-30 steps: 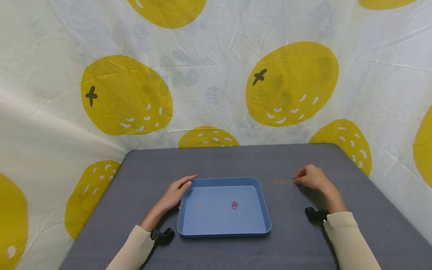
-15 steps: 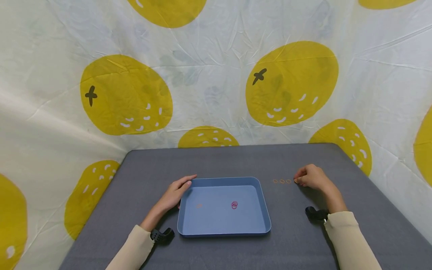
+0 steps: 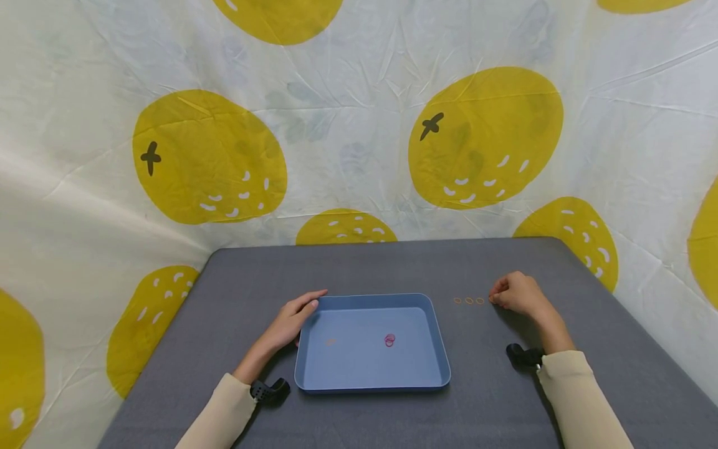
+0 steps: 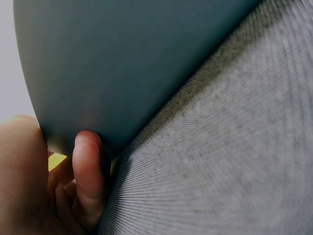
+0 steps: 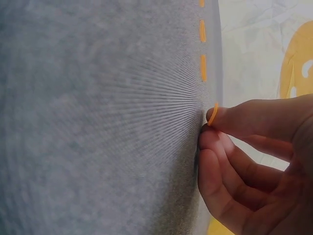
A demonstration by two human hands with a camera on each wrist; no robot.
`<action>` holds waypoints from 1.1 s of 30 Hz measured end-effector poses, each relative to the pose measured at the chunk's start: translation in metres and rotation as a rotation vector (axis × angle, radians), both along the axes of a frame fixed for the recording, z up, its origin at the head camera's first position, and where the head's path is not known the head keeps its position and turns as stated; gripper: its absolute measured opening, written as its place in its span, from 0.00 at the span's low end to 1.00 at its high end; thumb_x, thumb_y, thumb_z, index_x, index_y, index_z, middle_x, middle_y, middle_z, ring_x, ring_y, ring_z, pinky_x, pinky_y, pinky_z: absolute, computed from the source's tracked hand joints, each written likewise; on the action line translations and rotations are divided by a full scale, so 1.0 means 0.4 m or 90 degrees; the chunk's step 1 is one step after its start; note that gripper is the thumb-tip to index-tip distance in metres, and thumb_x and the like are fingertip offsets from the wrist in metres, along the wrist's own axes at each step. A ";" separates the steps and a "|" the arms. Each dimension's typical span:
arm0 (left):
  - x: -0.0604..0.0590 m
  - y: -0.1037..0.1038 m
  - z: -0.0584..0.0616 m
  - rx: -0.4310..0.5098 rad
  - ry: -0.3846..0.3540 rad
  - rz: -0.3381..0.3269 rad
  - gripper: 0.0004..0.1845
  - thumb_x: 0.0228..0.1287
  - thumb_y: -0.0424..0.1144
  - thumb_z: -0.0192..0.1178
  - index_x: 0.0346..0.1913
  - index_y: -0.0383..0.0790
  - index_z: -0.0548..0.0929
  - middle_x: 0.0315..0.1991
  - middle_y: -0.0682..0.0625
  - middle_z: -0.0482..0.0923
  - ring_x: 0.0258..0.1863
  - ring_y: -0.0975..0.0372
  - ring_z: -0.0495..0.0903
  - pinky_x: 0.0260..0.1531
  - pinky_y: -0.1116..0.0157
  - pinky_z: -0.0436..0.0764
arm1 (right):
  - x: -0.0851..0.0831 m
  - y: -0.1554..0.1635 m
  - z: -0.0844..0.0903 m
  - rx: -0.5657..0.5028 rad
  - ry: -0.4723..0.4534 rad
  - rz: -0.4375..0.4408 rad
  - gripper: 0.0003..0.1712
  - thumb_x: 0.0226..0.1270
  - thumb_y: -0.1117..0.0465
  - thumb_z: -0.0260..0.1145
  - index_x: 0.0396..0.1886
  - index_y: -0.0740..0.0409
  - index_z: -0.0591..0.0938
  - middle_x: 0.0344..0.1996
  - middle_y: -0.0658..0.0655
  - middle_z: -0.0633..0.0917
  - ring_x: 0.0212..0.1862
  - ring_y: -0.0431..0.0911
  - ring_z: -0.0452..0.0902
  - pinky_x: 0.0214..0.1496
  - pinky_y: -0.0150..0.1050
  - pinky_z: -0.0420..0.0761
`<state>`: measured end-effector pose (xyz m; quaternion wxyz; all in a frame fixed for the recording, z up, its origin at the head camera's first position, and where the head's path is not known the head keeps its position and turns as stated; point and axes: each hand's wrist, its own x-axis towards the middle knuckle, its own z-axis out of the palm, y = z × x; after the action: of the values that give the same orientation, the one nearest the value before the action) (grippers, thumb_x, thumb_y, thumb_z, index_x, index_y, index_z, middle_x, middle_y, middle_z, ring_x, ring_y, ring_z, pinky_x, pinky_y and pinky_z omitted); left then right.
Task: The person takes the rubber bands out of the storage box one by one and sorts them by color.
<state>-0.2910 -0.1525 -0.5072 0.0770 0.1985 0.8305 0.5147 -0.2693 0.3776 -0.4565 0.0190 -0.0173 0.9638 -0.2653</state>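
A shallow blue tray (image 3: pixel 370 380) lies on the grey tabletop. My left hand (image 3: pixel 291 319) grips its far left corner, the thumb over the rim and a curled finger (image 4: pixel 88 161) against the outer wall. Inside the tray are a few pink rubber bands (image 3: pixel 389 340) and a faint pale orange band (image 3: pixel 331 342). To the right of it, my right hand (image 3: pixel 518 294) pinches an orange rubber band (image 5: pixel 213 113) between thumb and fingertips at the cloth. That band ends a row of orange rubber bands (image 3: pixel 469 300) lying flat on the table.
Grey cloth covers the table (image 3: pixel 370 424). A white curtain with yellow fruit prints (image 3: pixel 488 137) hangs close behind the far edge and along both sides. A black wrist device (image 3: pixel 270 391) is strapped to each arm.
Both hands stay nearly where they were. At the right fingertips, the orange band shows slightly differently from half a second ago. The tray and the other bands have not moved.
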 end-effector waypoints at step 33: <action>0.000 -0.002 0.001 -0.004 -0.012 -0.015 0.24 0.84 0.51 0.48 0.75 0.52 0.73 0.72 0.44 0.74 0.12 0.59 0.71 0.11 0.57 0.76 | 0.010 -0.012 0.064 0.003 0.032 0.019 0.11 0.70 0.62 0.68 0.40 0.66 0.90 0.25 0.52 0.87 0.28 0.43 0.77 0.31 0.38 0.76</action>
<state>-0.2910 -0.1531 -0.5068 0.0917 0.2034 0.8290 0.5128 -0.2653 0.3729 -0.4308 -0.0016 -0.0383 0.9643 -0.2619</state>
